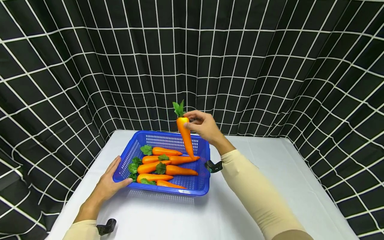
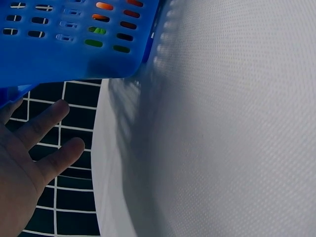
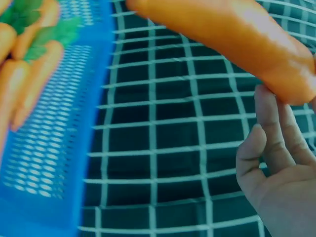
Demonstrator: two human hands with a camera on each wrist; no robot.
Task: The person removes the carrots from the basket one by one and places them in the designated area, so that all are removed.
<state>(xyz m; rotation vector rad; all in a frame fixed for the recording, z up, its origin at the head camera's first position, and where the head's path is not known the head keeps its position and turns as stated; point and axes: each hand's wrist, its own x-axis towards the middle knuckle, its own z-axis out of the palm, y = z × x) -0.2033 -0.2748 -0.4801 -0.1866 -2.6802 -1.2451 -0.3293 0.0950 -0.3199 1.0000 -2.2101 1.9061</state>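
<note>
Fingertips of the right hand (image 1: pixel 204 126) pinch a toy carrot (image 1: pixel 185 136) near its leafy top, long axis nearly vertical, tip pointing down over the blue basket (image 1: pixel 196 190) of carrots. The left hand (image 1: pixel 109 183) rests flat against the basket's near-left corner, fingers spread, on the white worktop (image 1: pixel 270 186).

Glossy plastic carrot (image 1: pixel 185 136), perforated plastic basket (image 1: pixel 168 190)

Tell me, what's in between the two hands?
The blue basket sits between them, with carrots lying inside; the head view shows it. The left hand touches its side, and the right hand holds one carrot above it.
</note>
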